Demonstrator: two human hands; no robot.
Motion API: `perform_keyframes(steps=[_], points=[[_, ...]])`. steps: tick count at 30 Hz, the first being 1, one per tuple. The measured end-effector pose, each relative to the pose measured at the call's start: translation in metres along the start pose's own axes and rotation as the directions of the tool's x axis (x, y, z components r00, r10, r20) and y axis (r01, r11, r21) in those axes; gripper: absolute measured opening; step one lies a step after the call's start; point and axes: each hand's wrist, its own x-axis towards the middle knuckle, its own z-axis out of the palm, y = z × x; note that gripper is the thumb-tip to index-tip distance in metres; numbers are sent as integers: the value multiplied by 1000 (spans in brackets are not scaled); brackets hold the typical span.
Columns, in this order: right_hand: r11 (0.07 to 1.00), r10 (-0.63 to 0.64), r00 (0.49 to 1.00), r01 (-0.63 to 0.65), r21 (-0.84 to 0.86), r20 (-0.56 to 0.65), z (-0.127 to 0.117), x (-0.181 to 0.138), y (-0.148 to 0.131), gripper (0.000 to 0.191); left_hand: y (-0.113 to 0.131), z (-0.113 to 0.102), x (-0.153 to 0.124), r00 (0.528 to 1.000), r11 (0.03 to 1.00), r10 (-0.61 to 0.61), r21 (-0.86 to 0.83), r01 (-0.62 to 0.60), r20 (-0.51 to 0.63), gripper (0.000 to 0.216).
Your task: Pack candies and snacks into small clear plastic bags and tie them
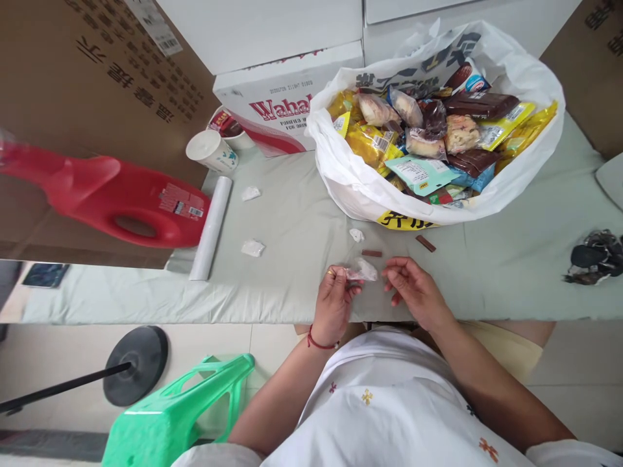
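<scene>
My left hand, with a red cord bracelet at the wrist, pinches a small crumpled clear plastic packet with something whitish in it. Just to the right of the packet is my right hand, its fingers loosely bent and apart, with nothing visible in them. Beyond the hands lie two small brown strips, one close to the packet and another further right. A small white crumpled piece rests near the front of a white plastic bag filled with wrapped snacks.
Two white crumpled pieces lie on the left of the cloth-covered table. A white roll, red jug, paper cup and carton stand beyond. Keys lie right; a green stool stands below.
</scene>
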Motion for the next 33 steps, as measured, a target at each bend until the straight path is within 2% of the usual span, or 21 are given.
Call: perform_keyframes(steps=[3, 7, 9, 11, 12, 14, 15, 16, 17, 18, 19, 21, 23, 25, 26, 28, 30, 31, 33], points=[[995, 98, 994, -99, 26, 53, 8, -1, -4, 57, 3, 3, -4, 997, 999, 31, -14, -30, 75, 41], [964, 179, 972, -204, 172, 154, 8, -2, -12, 52, 5, 2, -6, 989, 1000, -13, -25, 17, 146, 41], [960, 180, 969, -210, 185, 169, 7, -3, -13, 47, 3, -2, -5, 990, 1000, -14, 25, 10, 137, 42], [973, 149, 980, -169, 159, 129, 7, -2, -12, 44, -1, -7, -6, 994, 987, 83, 132, -92, 74, 38], [980, 127, 988, -139, 140, 92, 8, -2, -11, 43, -2, -9, -7, 982, 959, 185, 213, -187, 30, 35], [991, 88, 996, -89, 99, 10, 11, -2, -9, 45, -2, -12, -11, 897, 815, 442, 416, -404, 7, 30], [994, 78, 997, -76, 82, -20, 12, -2, -8, 46, -1, -12, -12, 842, 706, 537, 516, -486, 58, 33], [995, 75, 997, -72, 70, -35, 14, -2, -7, 47, 0, -12, -13, 799, 593, 585, 598, -539, 140, 38], [995, 78, 996, -75, 66, -37, 15, -2, -7, 47, 1, -11, -13, 776, 497, 588, 655, -569, 228, 39], [994, 85, 996, -83, 71, -33, 15, -2, -7, 48, 2, -11, -12, 771, 434, 562, 686, -584, 301, 34], [992, 99, 995, -96, 86, -26, 14, -2, -8, 48, 2, -11, -10, 778, 409, 524, 700, -586, 346, 26], [980, 147, 989, -145, 136, -3, 10, -1, -11, 49, 1, -14, -4, 805, 467, 474, 673, -573, 356, 13], [963, 200, 980, -200, 183, 21, 4, -1, -14, 50, -1, -19, 2, 840, 623, 445, 566, -540, 311, 16], [966, 192, 981, -188, 177, -4, -1, -2, -15, 50, -1, -24, 5, 871, 746, 413, 449, -491, 267, 16], [980, 145, 989, -139, 142, -38, -2, -3, -16, 49, -1, -25, 5, 882, 780, 395, 414, -469, 256, 16], [999, -36, 996, 36, -5, -82, -1, -9, -15, 48, 1, -24, 3, 896, 803, 353, 403, -438, 270, 15], [948, -243, 970, 234, -217, -19, 4, -14, -14, 54, 2, -19, -1, 894, 805, 317, 408, -430, 318, 13], [901, -308, 950, 306, -308, 42, 7, -15, -14, 57, 2, -17, -3, 888, 806, 308, 402, -434, 343, 12], [859, -317, 941, 336, -386, 114, 9, -15, -12, 51, 3, -15, -4, 877, 811, 302, 383, -442, 373, 11]])
